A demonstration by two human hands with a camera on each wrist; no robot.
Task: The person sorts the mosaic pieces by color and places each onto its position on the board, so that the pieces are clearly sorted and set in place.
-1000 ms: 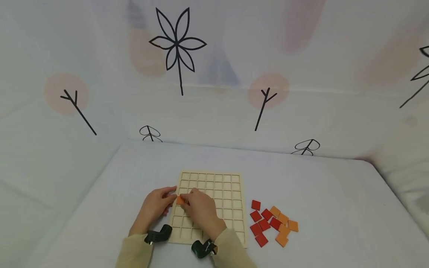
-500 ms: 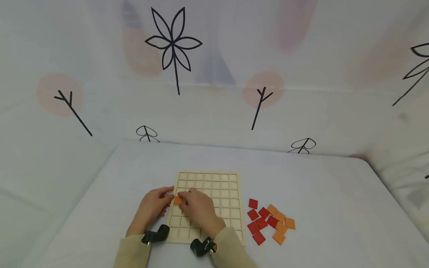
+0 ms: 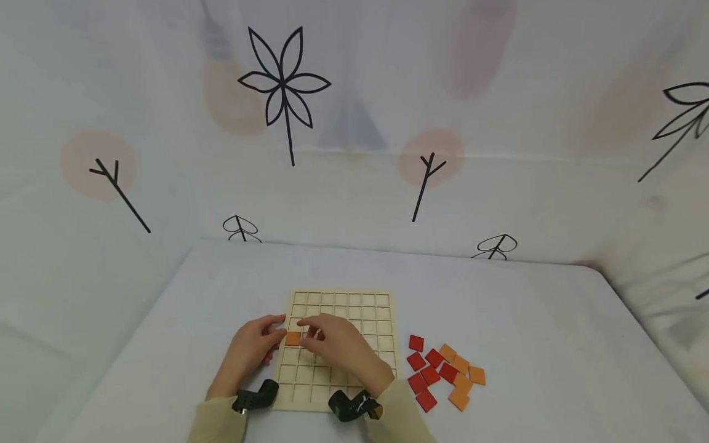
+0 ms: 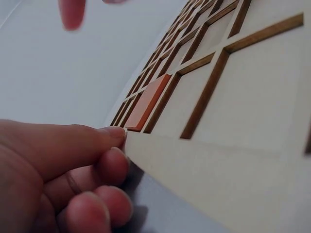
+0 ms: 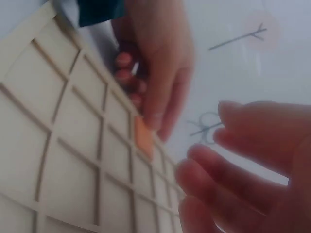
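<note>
Progress: one orange tile [image 3: 292, 338] seated in grid board [image 3: 354, 306]; loose tiles [image 3: 445, 371] remained. Left hand [image 3: 252, 351] pinched board edge; right hand [image 3: 338, 344] relaxed, empty.

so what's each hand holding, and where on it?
Left hand holds the board at its left edge, thumb on top. Right hand holds nothing, fingers lifted off the orange tile.
</note>
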